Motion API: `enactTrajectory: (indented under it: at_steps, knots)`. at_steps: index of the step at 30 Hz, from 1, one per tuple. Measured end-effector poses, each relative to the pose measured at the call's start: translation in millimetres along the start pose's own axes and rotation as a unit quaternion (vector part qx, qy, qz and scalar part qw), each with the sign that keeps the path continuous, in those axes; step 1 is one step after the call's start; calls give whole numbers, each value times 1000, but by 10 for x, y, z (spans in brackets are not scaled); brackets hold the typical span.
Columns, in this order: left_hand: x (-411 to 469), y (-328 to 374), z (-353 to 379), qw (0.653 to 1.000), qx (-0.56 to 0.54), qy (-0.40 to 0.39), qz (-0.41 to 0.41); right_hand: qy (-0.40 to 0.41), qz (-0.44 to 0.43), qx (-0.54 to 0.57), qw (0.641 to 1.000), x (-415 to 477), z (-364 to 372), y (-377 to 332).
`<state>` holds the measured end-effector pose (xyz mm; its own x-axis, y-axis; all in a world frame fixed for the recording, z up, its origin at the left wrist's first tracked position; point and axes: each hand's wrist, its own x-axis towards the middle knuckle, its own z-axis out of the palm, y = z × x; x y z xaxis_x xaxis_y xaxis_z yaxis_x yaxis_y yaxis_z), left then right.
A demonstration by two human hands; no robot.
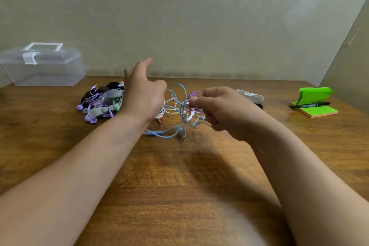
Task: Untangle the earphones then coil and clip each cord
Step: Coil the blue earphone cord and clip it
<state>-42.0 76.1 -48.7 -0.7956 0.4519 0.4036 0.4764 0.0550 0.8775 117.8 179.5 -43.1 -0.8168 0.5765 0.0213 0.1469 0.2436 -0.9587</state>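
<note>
Over the wooden table (179,185) by a beige wall (199,16), right grip (217,110) pinches tangled earphones (180,106); left grip (142,94) unclear.

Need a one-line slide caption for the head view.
Left hand and right hand hold a tangle of blue, white and purple earphone cords over the brown wooden table.

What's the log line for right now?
untangling | right hand pinches tangled blue, white and purple earphone cords | left hand: grip unclear
</note>
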Motion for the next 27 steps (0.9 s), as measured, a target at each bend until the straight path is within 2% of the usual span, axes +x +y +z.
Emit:
enactTrajectory:
  at_steps: [2,4,5,7,10,13,17,22,27]
  knots:
    - [-130,99,14,993,25,-25,116,28,-28,-38,999,2,-27,5]
    - [-268,151,72,972,-17,-116,205,34,-48,-42,997,-34,-38,-31]
    - [-317,140,98,960,-31,-170,219,37,-57,-40,997,-51,-39,-56]
    - [-325,101,128,947,-26,-251,199,56,-73,7,996,-75,-51,-100]
    - [-234,41,94,936,-9,-323,142,86,-97,179,975,-42,-166,-120]
    - [-166,41,26,943,-50,-317,92,149,-82,320,932,28,-318,-104]
    - [-79,57,-55,937,-160,-306,44,213,-33,343,914,85,-320,-50]
    - [-58,10,-17,930,-227,-283,-52,187,-66,419,886,113,-286,-56]
    - [-51,-48,-66,934,-147,-325,-18,132,-86,494,855,86,-334,-102]
